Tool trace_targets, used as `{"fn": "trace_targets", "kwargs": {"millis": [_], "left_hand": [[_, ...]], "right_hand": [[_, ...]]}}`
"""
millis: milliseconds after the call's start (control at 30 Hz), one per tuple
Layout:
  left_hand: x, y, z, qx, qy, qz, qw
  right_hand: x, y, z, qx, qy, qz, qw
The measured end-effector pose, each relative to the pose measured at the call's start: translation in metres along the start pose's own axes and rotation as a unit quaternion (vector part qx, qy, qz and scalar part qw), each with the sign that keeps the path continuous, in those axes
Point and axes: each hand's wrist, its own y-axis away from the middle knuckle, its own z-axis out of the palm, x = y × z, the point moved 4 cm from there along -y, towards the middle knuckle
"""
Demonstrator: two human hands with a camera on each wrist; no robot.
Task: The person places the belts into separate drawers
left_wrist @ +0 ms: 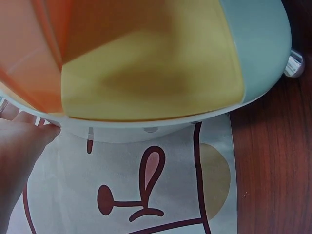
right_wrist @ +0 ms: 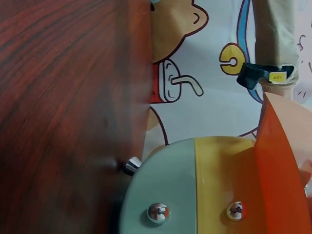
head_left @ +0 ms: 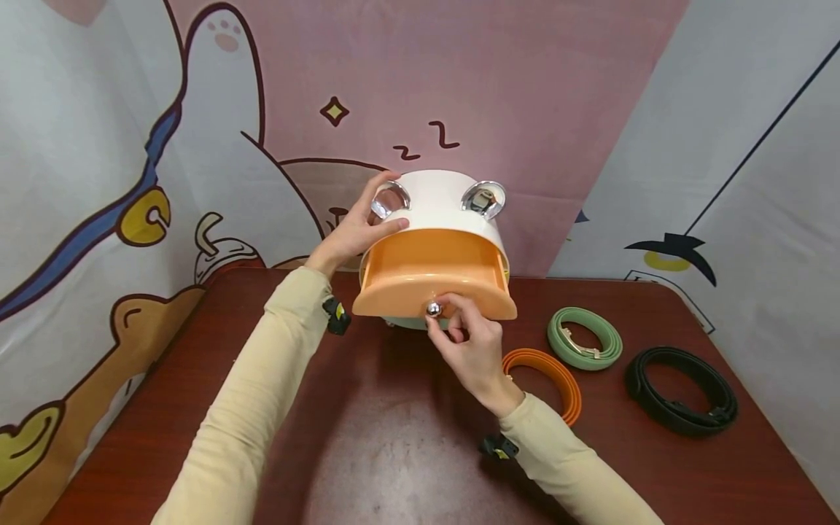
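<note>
A small drawer cabinet (head_left: 436, 200) with a white rounded top and two shiny silver ears stands near the table's back edge. Its orange drawer (head_left: 394, 295) at the top is pulled out. My left hand (head_left: 357, 230) grips the cabinet's upper left side around one ear, thumb on the white front edge. With thumb and forefinger, my right hand (head_left: 474, 354) pinches the silver knob (head_left: 434, 309) of the orange drawer. Below it, the yellow drawer (right_wrist: 212, 180) and the green drawer (right_wrist: 168, 178) are closed, as the right wrist view shows.
Right of the cabinet lie three coiled belts: a green belt (head_left: 610, 343), an orange belt (head_left: 567, 386) near my right wrist, and a black belt (head_left: 722, 397). The dark red-brown table (head_left: 367, 452) meets a cartoon-printed cloth (head_left: 525, 95) at the back and sides.
</note>
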Motion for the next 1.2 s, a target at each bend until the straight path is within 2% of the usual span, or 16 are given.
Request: {"fn": "trace_targets", "kwargs": {"millis": [333, 600, 800, 1200], "left_hand": [[0.001, 0.001, 0.000, 0.001, 0.000, 0.003, 1.0000], [0.001, 0.000, 0.001, 0.000, 0.004, 0.000, 1.0000], [0.001, 0.000, 0.001, -0.001, 0.001, 0.002, 1.0000], [-0.001, 0.000, 0.001, -0.004, 0.007, 0.004, 1.0000]], "right_hand": [[-0.016, 0.001, -0.007, -0.018, 0.050, -0.061, 0.997], [-0.026, 0.003, -0.013, -0.023, 0.091, -0.094, 0.991], [-0.029, 0.004, -0.017, -0.027, 0.103, -0.103, 0.989], [-0.029, 0.008, -0.018, -0.030, 0.100, -0.096, 0.990]]}}
